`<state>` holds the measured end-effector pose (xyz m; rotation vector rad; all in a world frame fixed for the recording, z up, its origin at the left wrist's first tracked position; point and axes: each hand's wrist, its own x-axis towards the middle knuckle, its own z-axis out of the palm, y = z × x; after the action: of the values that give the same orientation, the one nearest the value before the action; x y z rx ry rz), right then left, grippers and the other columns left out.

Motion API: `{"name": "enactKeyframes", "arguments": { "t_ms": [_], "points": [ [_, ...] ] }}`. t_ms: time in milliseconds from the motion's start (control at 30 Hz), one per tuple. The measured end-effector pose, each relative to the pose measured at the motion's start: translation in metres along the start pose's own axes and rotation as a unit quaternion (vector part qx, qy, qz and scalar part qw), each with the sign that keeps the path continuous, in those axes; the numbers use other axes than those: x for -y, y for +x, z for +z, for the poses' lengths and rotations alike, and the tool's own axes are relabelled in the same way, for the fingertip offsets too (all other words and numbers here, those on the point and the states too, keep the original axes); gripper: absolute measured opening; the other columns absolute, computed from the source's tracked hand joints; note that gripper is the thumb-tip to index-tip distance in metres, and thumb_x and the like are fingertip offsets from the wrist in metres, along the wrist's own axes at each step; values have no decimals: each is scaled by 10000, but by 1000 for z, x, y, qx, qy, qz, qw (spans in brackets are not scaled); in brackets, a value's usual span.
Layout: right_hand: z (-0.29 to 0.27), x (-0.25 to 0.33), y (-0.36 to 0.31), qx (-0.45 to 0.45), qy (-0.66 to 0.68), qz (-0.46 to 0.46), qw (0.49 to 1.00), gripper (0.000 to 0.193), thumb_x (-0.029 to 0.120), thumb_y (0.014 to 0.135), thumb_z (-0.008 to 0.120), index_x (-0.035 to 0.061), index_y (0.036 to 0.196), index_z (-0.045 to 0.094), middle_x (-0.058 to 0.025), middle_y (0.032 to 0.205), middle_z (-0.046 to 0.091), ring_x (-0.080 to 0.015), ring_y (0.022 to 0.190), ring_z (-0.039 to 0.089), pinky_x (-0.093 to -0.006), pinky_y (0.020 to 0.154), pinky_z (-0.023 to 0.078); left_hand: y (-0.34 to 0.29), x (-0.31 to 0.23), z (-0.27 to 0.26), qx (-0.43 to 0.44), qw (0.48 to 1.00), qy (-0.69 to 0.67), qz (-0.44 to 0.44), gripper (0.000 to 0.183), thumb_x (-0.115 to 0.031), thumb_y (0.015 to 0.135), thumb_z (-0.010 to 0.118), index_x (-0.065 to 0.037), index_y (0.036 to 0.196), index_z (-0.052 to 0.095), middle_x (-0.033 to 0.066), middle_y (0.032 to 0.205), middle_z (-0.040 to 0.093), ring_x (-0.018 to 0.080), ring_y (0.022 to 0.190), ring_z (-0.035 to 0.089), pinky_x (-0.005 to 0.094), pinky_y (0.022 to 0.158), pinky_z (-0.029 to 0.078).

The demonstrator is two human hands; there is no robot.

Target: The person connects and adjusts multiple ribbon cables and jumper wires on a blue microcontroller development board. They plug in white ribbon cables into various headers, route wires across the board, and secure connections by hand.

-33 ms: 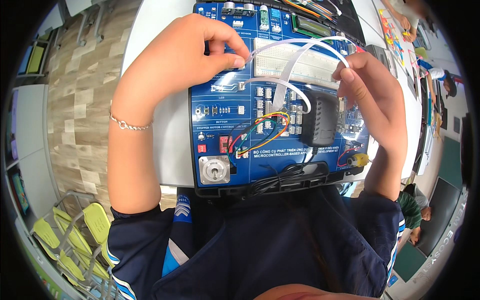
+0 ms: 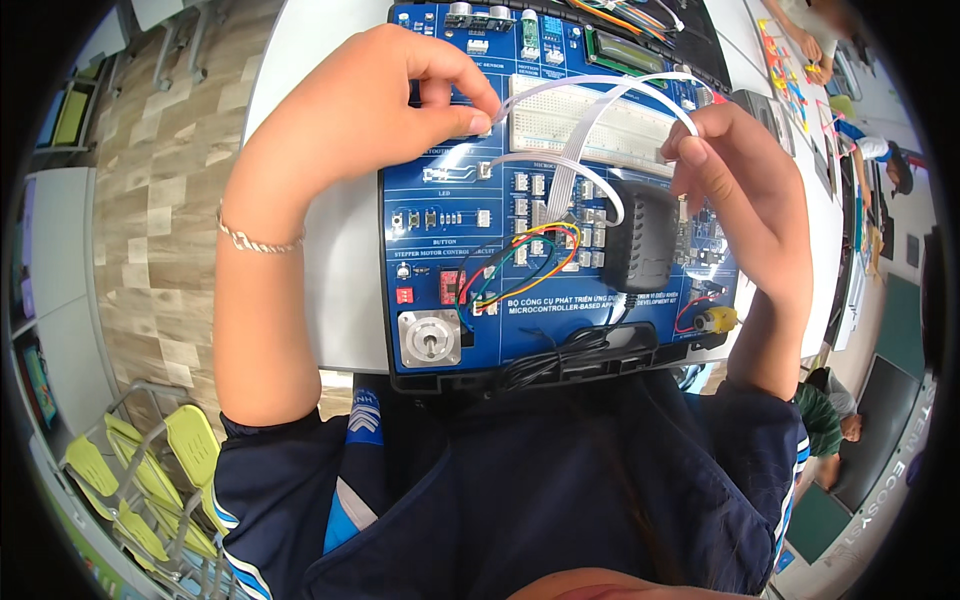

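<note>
My left hand (image 2: 385,115) reaches over the upper left of a blue microcontroller training board (image 2: 560,345). Its thumb and forefinger pinch one end of a thin white cable (image 2: 555,88) close to the board; the plug is mostly hidden. From there the cable arcs over the white breadboard (image 2: 535,130) to my right hand (image 2: 745,185), whose thumb and fingers close on its other part. A flat white ribbon cable (image 2: 578,150) runs down to the connectors in the middle. Another white cable (image 2: 560,160) links the LED section with the black power adapter's edge.
The black power adapter (image 2: 640,240) lies on the board, its black cord (image 2: 560,362) bundled at the near edge. A stepper motor (image 2: 430,340) sits at the lower left beside coloured wires (image 2: 548,232). Green chairs (image 2: 190,450) stand at left. Other people are at the right.
</note>
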<state>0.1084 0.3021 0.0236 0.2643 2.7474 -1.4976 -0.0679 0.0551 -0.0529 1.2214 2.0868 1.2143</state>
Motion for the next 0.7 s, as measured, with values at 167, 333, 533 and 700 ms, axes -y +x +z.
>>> {"name": "enactKeyframes", "arguments": {
  "t_ms": [167, 333, 533, 700],
  "points": [
    [19, -10, 6, 38, 58, -65, 995, 125, -13, 937, 687, -6, 1027, 600, -11, 935, 647, -55, 830, 628, -210, 764, 523, -1, 7, -1, 28, 996, -78, -37, 162, -132, 892, 776, -37, 1022, 791, -45, 699, 657, 5, 617, 480, 196, 554, 359],
    [27, -25, 20, 13, -21, -123, 992, 167, -45, 894, 707, -12, 1038, 629, -16, 911, 664, -60, 811, 642, -232, 777, 545, 6, 4, -4, 36, 992, -89, -83, 174, -124, 890, 768, -10, 1021, 786, -57, 659, 623, -1, 598, 479, 195, 547, 359],
    [24, -20, 16, 4, -91, -138, 986, 229, 3, 897, 736, 6, 1122, 695, -22, 883, 676, -72, 758, 625, -232, 710, 514, 7, 6, -4, 20, 990, -100, -103, 182, -119, 876, 762, -6, 1016, 789, -74, 613, 558, -5, 579, 439, 196, 540, 337],
    [17, -19, 22, 15, -152, -225, 962, 183, 42, 942, 703, 3, 1118, 734, -71, 1021, 656, -122, 854, 606, -247, 751, 484, 4, 2, -2, -6, 992, -73, -107, 187, -141, 858, 771, -10, 990, 792, -86, 600, 524, -7, 572, 421, 201, 534, 324]
  ]
}}
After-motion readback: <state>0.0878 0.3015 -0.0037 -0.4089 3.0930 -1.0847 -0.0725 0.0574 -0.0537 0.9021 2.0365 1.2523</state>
